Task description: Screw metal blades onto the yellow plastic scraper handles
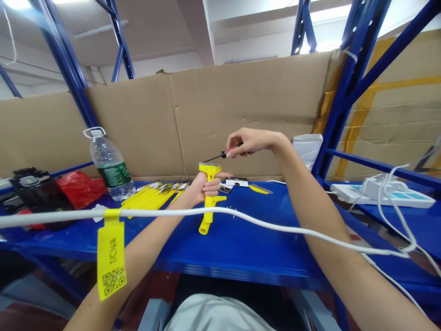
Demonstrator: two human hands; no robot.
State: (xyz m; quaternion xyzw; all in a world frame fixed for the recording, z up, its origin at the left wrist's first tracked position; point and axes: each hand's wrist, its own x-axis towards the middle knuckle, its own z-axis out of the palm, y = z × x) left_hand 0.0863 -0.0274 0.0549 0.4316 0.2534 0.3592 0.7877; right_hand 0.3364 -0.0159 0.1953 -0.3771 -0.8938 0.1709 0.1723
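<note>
My left hand (201, 187) grips a yellow plastic T-headed tool (208, 202), roughly upright; my right hand (251, 140) holds a red-and-black screwdriver (223, 154), tip at the tool's head, contact unclear.

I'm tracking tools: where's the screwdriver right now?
In the head view, the screwdriver is near the centre, in the right hand, its tip at the top of the yellow tool in the left hand.

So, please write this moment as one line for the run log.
left grip: yellow tool, head up | right grip: screwdriver, tip at tool's top, contact unclear | blue table: bottle at back left
</note>
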